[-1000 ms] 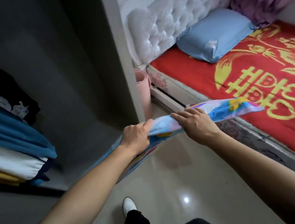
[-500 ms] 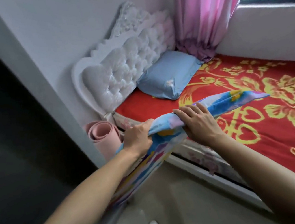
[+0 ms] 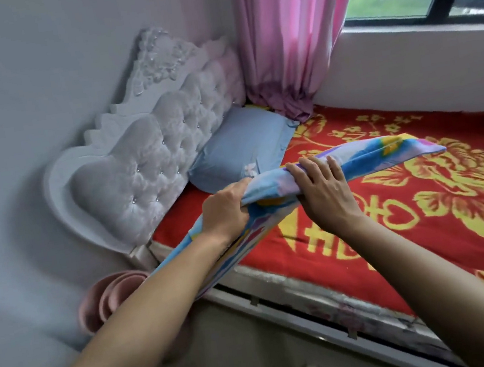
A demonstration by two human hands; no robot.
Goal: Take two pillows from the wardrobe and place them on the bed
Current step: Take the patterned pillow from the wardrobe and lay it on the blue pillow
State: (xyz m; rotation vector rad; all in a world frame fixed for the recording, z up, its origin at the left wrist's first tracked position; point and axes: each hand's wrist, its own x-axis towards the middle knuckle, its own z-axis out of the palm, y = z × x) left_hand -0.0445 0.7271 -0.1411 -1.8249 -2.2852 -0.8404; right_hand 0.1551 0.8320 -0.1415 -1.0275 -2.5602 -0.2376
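Now, with the wardrobe gone from view, the bed (image 3: 424,204) is filling the scene, the blue pillow (image 3: 239,149) lying by its headboard, while both hands, left (image 3: 226,213) and right (image 3: 323,193), are gripping the patterned pillow (image 3: 385,152) over its near edge, ready for placing.

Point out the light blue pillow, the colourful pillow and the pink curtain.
Light blue pillow (image 3: 240,144), head view, middle of its top face.
Colourful pillow (image 3: 385,149), head view, right-hand part.
Pink curtain (image 3: 291,36), head view, middle folds.
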